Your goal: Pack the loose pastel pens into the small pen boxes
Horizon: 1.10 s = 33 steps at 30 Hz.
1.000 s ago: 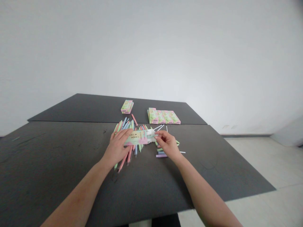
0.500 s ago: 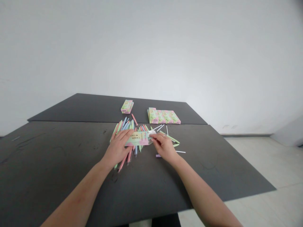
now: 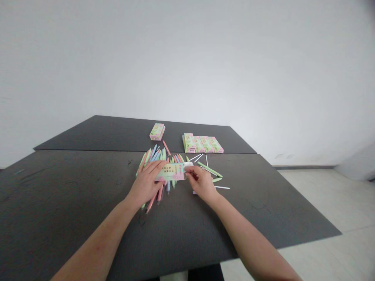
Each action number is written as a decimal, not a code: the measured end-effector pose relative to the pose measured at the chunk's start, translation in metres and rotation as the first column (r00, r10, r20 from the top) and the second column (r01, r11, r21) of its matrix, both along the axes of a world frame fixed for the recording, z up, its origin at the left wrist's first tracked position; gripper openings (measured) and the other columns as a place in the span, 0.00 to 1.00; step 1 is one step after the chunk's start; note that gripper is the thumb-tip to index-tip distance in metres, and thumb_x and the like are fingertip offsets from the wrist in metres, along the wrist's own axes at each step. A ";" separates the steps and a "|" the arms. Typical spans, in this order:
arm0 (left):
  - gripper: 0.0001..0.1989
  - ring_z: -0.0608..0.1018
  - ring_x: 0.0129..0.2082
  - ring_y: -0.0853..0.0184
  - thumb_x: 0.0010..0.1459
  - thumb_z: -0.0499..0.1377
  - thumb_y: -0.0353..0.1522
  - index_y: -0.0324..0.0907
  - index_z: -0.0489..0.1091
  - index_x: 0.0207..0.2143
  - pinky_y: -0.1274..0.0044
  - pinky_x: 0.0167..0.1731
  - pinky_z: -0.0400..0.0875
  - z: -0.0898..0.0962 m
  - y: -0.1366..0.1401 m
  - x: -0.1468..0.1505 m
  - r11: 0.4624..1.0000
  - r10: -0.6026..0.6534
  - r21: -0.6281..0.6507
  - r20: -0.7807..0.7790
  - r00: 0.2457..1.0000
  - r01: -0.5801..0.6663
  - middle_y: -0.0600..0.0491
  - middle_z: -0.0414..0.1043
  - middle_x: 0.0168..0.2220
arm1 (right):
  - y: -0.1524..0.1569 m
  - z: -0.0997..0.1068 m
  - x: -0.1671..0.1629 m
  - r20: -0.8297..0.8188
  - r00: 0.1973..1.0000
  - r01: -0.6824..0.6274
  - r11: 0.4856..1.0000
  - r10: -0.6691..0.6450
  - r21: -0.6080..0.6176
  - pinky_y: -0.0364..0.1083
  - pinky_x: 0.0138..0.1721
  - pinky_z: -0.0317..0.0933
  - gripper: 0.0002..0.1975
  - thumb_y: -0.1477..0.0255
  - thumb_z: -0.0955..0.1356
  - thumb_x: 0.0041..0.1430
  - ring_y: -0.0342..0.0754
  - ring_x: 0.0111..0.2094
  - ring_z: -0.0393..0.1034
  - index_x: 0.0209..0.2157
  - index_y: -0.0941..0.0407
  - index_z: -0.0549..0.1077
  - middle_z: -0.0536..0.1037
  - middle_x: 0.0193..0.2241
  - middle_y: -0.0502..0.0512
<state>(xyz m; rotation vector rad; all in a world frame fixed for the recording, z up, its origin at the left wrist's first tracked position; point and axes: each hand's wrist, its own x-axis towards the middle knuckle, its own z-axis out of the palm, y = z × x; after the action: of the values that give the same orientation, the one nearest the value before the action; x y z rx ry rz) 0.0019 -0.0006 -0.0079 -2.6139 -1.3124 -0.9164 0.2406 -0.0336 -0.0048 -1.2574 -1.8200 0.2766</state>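
A flat pastel box [image 3: 172, 172], pink, yellow and green with dark lettering, lies sideways over a heap of coloured pens [image 3: 160, 155]. My left hand [image 3: 146, 180] is closed on the box's left end, with the fingers across its top. At the right end, where a white flap [image 3: 188, 165] sticks out, my right hand [image 3: 202, 181] pinches the flap with thumb and fingertips. The pens are pink, green and blue, and the box and my left hand hide part of them.
Four similar boxes [image 3: 205, 144] stand in a row at the back right, and a small stack of boxes [image 3: 157, 132] at the back middle. White sticks [image 3: 222, 187] and green pens [image 3: 213, 170] lie right of my right hand on the dark table [image 3: 263, 210].
My right hand has shifted slightly at the box's right end, its fingers now more curled at the white flap. The left hand and box have hardly moved.
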 end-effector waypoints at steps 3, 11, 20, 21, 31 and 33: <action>0.28 0.67 0.59 0.56 0.55 0.56 0.32 0.44 0.60 0.60 0.60 0.62 0.50 0.000 0.000 0.000 1.000 0.004 0.007 0.006 1.000 -0.004 0.47 0.68 0.58 | -0.002 0.004 -0.002 -0.029 0.999 -0.043 0.998 0.044 0.036 0.45 0.36 0.64 0.09 0.75 0.65 0.59 0.47 0.32 0.72 0.39 0.56 0.76 0.79 0.33 0.54; 0.29 0.67 0.59 0.55 0.54 0.57 0.32 0.43 0.61 0.59 0.59 0.62 0.51 -0.003 0.003 -0.001 1.000 0.009 0.003 0.009 1.000 -0.009 0.46 0.67 0.58 | -0.004 0.004 -0.006 -0.008 0.987 -0.161 0.986 0.162 0.050 0.49 0.45 0.65 0.15 0.81 0.63 0.57 0.50 0.42 0.71 0.41 0.55 0.77 0.77 0.39 0.58; 0.28 0.63 0.62 0.55 0.55 0.54 0.30 0.43 0.58 0.60 0.59 0.60 0.55 0.001 0.006 -0.008 0.996 0.084 -0.020 0.025 0.996 -0.083 0.45 0.62 0.61 | -0.005 0.007 0.003 -0.182 0.976 -0.096 0.984 0.123 0.151 0.46 0.41 0.65 0.15 0.81 0.61 0.58 0.47 0.38 0.70 0.41 0.55 0.76 0.75 0.37 0.55; 0.29 0.62 0.62 0.55 0.55 0.54 0.30 0.43 0.58 0.60 0.60 0.59 0.56 0.001 0.008 -0.010 0.996 0.093 -0.008 0.040 0.995 -0.092 0.45 0.61 0.62 | -0.005 0.007 0.006 -0.207 0.975 -0.056 0.988 0.086 0.146 0.46 0.40 0.65 0.15 0.80 0.61 0.59 0.47 0.37 0.70 0.40 0.54 0.76 0.75 0.36 0.55; 0.31 0.63 0.61 0.52 0.51 0.57 0.29 0.41 0.59 0.59 0.59 0.60 0.58 0.004 0.025 -0.038 0.952 0.289 0.050 0.177 0.941 -0.302 0.43 0.62 0.61 | 0.005 -0.008 0.022 -0.373 0.924 0.061 0.996 -0.083 -0.071 0.41 0.21 0.63 0.13 0.75 0.61 0.58 0.44 0.28 0.65 0.39 0.54 0.76 0.70 0.34 0.53; 0.31 0.63 0.61 0.52 0.51 0.58 0.29 0.40 0.59 0.59 0.59 0.60 0.58 0.006 0.027 -0.044 0.940 0.327 0.035 0.194 0.925 -0.340 0.42 0.62 0.60 | 0.006 -0.010 0.021 -0.308 0.949 0.052 0.998 -0.062 -0.039 0.42 0.26 0.65 0.13 0.76 0.61 0.58 0.45 0.31 0.67 0.38 0.54 0.76 0.72 0.33 0.53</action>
<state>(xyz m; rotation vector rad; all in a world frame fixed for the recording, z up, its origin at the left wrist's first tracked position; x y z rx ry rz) -0.0418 0.0268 -0.0023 -2.1979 -1.6710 -1.1394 0.2616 -0.0273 -0.0151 -1.2103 -1.5135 0.4451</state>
